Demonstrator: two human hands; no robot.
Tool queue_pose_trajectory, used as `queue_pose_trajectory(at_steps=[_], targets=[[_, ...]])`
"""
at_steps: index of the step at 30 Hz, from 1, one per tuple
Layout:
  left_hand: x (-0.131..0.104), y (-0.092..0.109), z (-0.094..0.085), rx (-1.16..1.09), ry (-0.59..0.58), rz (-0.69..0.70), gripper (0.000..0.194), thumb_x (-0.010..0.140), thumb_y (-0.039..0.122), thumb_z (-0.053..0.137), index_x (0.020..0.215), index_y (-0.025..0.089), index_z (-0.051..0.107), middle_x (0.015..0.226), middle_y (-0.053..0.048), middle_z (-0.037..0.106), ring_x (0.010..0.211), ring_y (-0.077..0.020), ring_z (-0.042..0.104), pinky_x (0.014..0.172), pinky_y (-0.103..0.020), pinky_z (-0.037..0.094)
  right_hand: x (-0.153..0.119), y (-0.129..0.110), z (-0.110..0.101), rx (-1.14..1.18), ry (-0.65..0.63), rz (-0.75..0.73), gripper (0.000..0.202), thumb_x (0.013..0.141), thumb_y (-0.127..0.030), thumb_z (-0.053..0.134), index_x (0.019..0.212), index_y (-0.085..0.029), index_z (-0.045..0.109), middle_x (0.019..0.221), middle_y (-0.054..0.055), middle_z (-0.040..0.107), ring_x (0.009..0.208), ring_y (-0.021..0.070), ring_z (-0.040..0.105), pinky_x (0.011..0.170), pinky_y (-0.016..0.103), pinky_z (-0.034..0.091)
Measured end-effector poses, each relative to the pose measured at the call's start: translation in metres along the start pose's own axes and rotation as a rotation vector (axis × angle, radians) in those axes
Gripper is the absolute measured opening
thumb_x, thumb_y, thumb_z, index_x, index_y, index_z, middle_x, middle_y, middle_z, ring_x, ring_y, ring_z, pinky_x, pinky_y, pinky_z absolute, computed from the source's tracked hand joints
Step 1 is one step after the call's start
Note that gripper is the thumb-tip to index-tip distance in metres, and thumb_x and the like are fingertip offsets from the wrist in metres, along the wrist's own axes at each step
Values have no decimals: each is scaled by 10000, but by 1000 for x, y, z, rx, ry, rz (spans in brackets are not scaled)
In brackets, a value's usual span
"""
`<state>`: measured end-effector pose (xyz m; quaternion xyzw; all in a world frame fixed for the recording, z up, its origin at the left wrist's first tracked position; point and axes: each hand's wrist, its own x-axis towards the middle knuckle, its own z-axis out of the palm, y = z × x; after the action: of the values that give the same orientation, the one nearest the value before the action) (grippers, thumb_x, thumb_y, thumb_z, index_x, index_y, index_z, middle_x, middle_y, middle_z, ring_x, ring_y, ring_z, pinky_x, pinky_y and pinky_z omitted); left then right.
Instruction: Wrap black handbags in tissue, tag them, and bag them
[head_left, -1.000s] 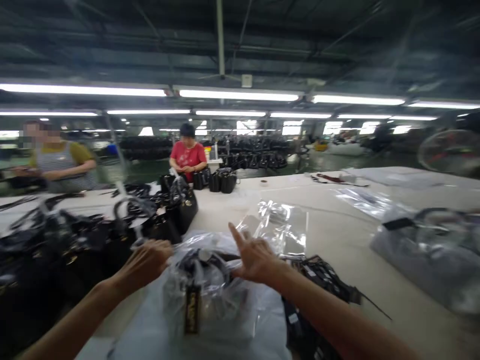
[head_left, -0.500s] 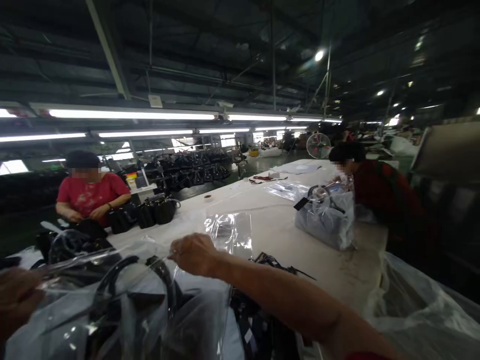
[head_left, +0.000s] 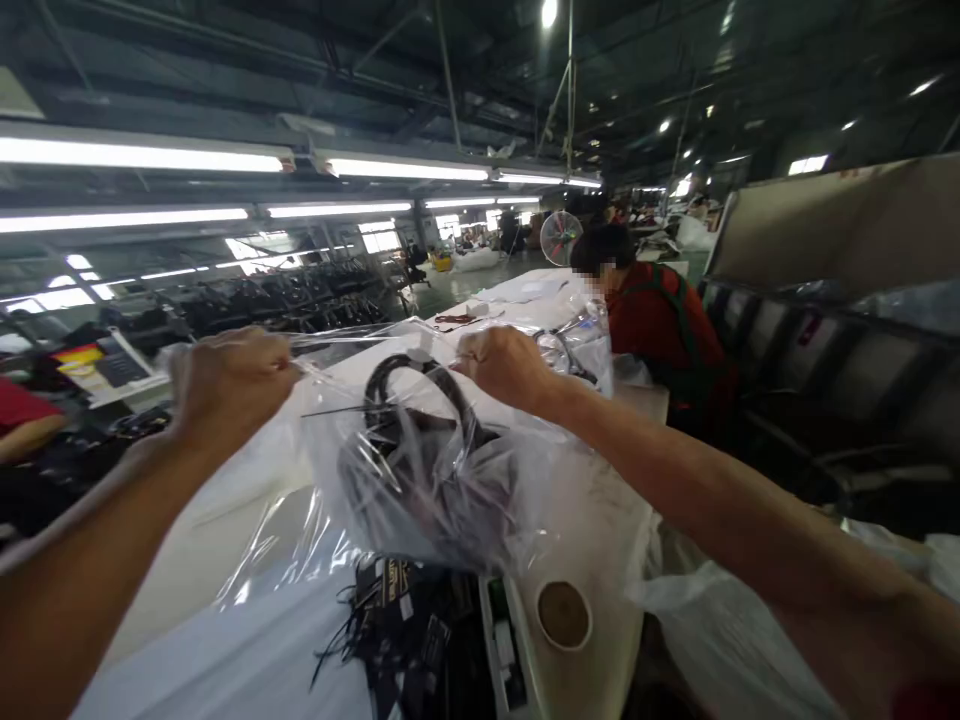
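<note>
The left hand (head_left: pixel 234 385) and right hand (head_left: pixel 510 365), apart, each pinch a clear plastic bag (head_left: pixel 491 500) by its rim, grip tight; a dark handbag (head_left: pixel 427 430) sits inside, over the pale counter (head_left: pixel 600 500). Strip lights (head_left: pixel 405 169) hang overhead.

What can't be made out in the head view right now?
Head view, all:
Handbag: fine details veiled by glare on plastic bag.
Black tags: small print blurred.
Left hand, right hand: palms hidden by their backs.
Red sleeve: wearer mostly cut off by left edge.
</note>
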<state>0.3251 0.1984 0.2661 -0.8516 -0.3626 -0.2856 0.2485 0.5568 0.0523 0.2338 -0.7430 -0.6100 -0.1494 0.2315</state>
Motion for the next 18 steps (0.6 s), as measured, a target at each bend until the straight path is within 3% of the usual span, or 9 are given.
queue_pose_trajectory(at_steps=[3,6,11,14,16,18], targets=[[36,62,41,-19,-62,56,275,824,299,386,681,150,568,759,-16,558,750,-161,536,591,-262,285,-6,54,6,-110,-42,119,295,885,-331,431,935,-159,666,912,77,686,888,192,615,749,266,414],[64,117,94,-69,-143,83,216,819,270,447,740,149,608,830,-58,611,824,-205,565,622,-289,359,-14,106,26,-180,-52,228,295,888,-319,421,945,-157,661,928,106,688,901,218,625,743,289,427],[75,197,176,-211,-320,283,94,750,164,580,808,150,653,1008,-121,644,1001,-262,566,796,-369,462,-32,178,74,-232,-152,361,297,901,-280,395,932,-148,659,878,129,693,868,246,650,700,308,444],[58,215,200,-257,-304,343,329,745,128,601,1073,155,601,1350,-148,455,1266,-287,392,980,-426,394,-33,203,90,-245,-174,405,323,913,-279,369,1009,-130,639,877,152,691,848,271,657,685,341,455],[37,207,206,-304,-211,347,472,797,109,530,1262,150,465,1460,-168,289,1356,-294,248,1060,-478,305,-33,211,91,-239,-181,411,334,902,-300,408,1092,-107,606,910,174,684,863,292,653,694,368,462],[4,186,207,-339,-138,338,507,838,101,453,1337,142,370,1467,-177,270,1370,-283,218,1082,-487,278,-36,212,88,-255,-132,375,415,873,-314,481,1206,-73,532,982,203,663,925,316,630,746,401,459]])
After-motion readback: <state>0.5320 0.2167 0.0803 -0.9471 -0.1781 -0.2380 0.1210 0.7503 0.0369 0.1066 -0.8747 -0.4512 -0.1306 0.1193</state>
